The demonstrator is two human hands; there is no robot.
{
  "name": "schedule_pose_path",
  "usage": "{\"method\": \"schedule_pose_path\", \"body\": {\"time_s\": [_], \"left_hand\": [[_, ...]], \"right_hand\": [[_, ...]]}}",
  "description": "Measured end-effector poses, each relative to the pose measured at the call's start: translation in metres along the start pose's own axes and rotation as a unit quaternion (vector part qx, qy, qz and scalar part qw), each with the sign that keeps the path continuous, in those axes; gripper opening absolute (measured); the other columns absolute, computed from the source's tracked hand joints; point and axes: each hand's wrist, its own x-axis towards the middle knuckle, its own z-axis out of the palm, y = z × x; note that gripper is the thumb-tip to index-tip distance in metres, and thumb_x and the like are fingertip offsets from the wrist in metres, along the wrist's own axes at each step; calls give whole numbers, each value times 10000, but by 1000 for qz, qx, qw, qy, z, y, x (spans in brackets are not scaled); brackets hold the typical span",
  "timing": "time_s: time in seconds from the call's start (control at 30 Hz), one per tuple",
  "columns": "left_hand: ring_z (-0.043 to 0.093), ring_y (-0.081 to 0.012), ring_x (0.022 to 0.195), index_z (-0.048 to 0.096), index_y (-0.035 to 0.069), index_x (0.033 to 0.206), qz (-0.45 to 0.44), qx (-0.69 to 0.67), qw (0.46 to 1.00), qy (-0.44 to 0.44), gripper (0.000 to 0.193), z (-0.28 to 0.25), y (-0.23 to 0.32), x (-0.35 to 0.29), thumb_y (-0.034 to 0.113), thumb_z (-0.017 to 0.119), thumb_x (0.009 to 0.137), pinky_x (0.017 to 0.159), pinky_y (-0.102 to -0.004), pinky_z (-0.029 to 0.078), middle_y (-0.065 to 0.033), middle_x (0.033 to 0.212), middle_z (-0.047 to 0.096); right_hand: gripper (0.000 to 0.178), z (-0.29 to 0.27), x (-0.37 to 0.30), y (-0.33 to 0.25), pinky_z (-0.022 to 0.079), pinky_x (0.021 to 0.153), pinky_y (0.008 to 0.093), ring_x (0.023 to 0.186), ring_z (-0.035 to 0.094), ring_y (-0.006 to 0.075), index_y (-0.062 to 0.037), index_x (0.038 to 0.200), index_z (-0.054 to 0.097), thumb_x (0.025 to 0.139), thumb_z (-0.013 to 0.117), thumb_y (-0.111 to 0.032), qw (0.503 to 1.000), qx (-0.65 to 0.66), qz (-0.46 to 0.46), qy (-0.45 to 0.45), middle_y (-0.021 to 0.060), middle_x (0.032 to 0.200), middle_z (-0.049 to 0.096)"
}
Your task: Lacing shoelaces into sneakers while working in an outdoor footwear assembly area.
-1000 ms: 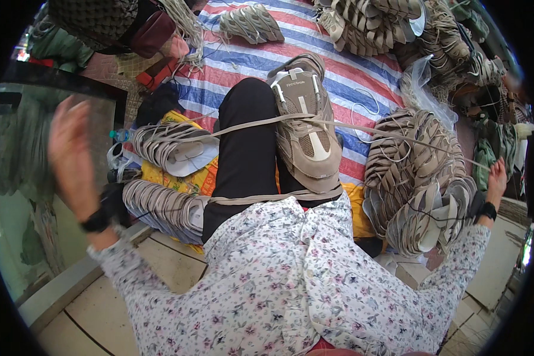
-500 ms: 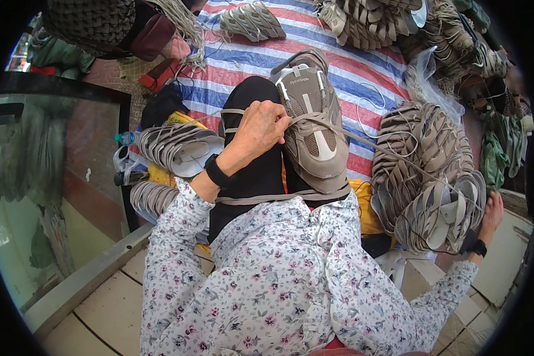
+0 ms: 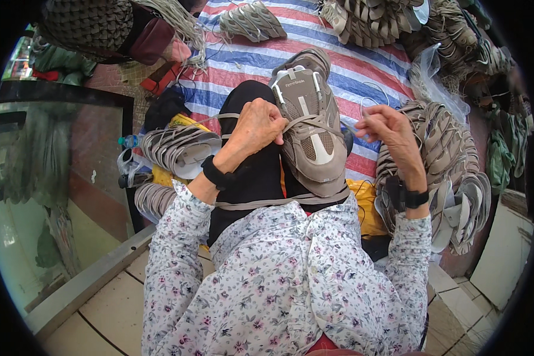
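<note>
While my left hand [image 3: 256, 126] presses the shoe [image 3: 310, 127] at nine o'clock, my right hand [image 3: 388, 129] pinches the thread [image 3: 351, 126] at three; I pull it slow and tight.

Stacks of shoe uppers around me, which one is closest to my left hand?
The fanned stack just left of your left hand, beside the black trouser leg; the others lie farther away.

Two hands, left hand [image 3: 256, 127] and right hand [image 3: 387, 127]; one taupe shoe [image 3: 311, 133]; two black wristbands [image 3: 212, 173].
</note>
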Motion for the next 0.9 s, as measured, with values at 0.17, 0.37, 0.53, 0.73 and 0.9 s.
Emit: {"method": "schedule_pose_path", "body": {"time_s": [0.17, 0.37, 0.53, 0.73, 0.9], "left_hand": [[675, -200, 515, 643, -59, 679, 17, 63, 998, 18, 235, 6, 8, 2, 103, 596, 842, 541, -310, 538, -165, 609, 668], [633, -335, 509, 623, -35, 661, 193, 309, 914, 182, 234, 21, 6, -5, 100, 599, 851, 602, -412, 520, -177, 559, 621], [637, -307, 508, 633, -20, 681, 132, 223, 959, 116, 224, 15, -1, -1, 115, 599, 857, 592, -386, 519, -128, 503, 597], [632, -257, 465, 627, -21, 660, 137, 190, 967, 101, 229, 15, -7, 1, 101, 591, 850, 560, -369, 516, -132, 503, 598], [641, -249, 464, 621, -34, 664, 118, 162, 977, 71, 233, 11, -1, 0, 99, 581, 851, 527, -350, 507, -133, 513, 603]], "right_hand": [[146, 25, 18, 11, 380, 501, 161, 590, 563, 37, -30, 1003, 664, 964, 641, -169, 998, 20, 43, -36, 11, 745, 652], [120, 46, 30, 23, 280, 481, 167, 553, 396, -3, -55, 910, 695, 931, 690, -172, 999, 42, -9, 16, -77, 684, 539], [170, 40, 40, 23, 254, 472, 177, 536, 370, 2, -65, 887, 696, 926, 691, -230, 999, 5, 21, -42, -73, 676, 542], [202, 34, 53, 18, 240, 477, 181, 535, 364, 3, -65, 850, 677, 918, 695, -255, 994, 38, 67, -80, -81, 648, 519], [196, 36, 58, 15, 268, 475, 231, 529, 369, 35, -34, 780, 651, 898, 679, -189, 993, -99, -24, -52, -50, 614, 512]]}}
